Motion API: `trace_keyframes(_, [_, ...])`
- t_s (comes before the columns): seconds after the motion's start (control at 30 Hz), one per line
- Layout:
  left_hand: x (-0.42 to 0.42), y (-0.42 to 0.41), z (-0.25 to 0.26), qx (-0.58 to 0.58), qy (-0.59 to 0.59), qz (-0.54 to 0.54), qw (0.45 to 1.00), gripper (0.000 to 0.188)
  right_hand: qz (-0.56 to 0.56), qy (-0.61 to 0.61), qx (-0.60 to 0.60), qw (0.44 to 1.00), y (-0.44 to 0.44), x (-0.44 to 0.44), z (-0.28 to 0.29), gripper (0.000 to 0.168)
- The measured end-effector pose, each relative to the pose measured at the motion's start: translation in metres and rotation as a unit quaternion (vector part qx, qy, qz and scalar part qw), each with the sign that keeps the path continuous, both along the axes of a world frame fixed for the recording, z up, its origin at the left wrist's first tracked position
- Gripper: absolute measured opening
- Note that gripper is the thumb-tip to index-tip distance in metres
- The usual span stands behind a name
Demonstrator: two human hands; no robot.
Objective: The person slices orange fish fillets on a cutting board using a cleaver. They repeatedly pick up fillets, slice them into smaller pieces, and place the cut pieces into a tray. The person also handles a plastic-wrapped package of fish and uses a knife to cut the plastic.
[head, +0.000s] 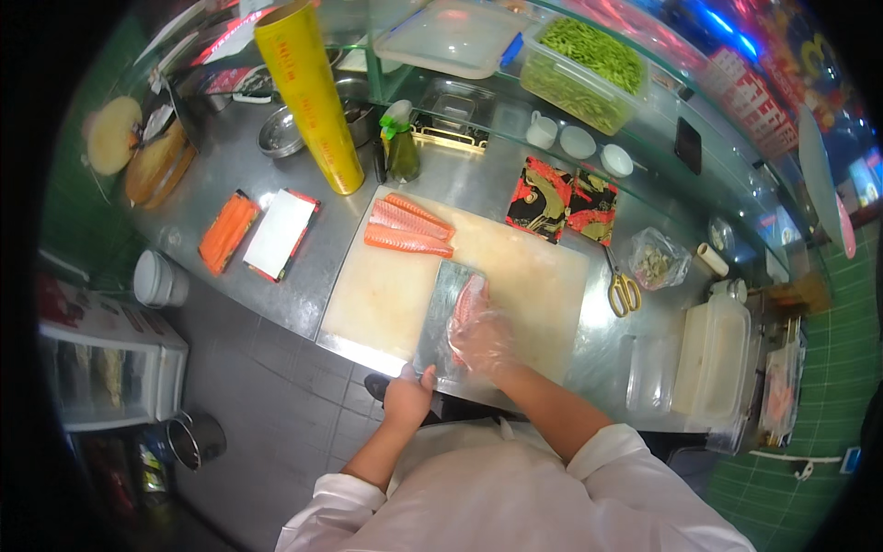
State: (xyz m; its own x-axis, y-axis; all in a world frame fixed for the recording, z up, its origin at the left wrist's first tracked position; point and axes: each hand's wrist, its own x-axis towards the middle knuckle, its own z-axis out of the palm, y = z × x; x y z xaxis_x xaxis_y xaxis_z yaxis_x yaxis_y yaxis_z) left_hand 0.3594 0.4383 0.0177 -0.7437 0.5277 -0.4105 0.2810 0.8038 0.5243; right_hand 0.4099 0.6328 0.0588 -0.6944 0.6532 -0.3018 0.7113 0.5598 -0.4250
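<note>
A flat grey tray or plate lies over the front part of a cream cutting board. My bare left hand grips its near left corner, thumb on top. On the plate rests a piece of salmon fillet; my right hand, in a clear plastic glove, has its fingers around the near part and hides some of it. Several salmon strips lie side by side at the board's back left. Two trays stand to the left, one holding orange fish slices, the other under white paper.
A tall yellow tube and a green bottle stand behind the board. Two patterned trays sit at the back right, near gold-handled scissors and a bag. A glass shelf holds a tub of shredded greens. Plastic containers line the right.
</note>
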Motion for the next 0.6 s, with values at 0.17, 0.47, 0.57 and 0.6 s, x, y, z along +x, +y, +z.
trace_keyframes(0.17, [0.012,-0.003,0.028,0.016,0.036,-0.044,0.998,0.038,-0.055,-0.016,-0.019,0.998,0.01,-0.022,-0.044,0.051])
trace_keyframes(0.47, [-0.005,-0.012,0.013,0.151,-0.221,0.05,0.962,0.028,-0.146,0.067,-0.084,0.983,0.078,0.043,-0.144,0.035])
trace_keyframes(0.57, [-0.023,-0.029,-0.024,0.147,-0.318,0.08,0.933,0.027,-0.157,0.072,-0.079,0.982,0.064,0.054,-0.11,0.035])
trace_keyframes(0.6, [-0.025,-0.03,-0.031,0.178,-0.336,0.094,0.92,0.026,-0.133,0.079,-0.052,0.987,0.054,0.055,-0.078,0.035])
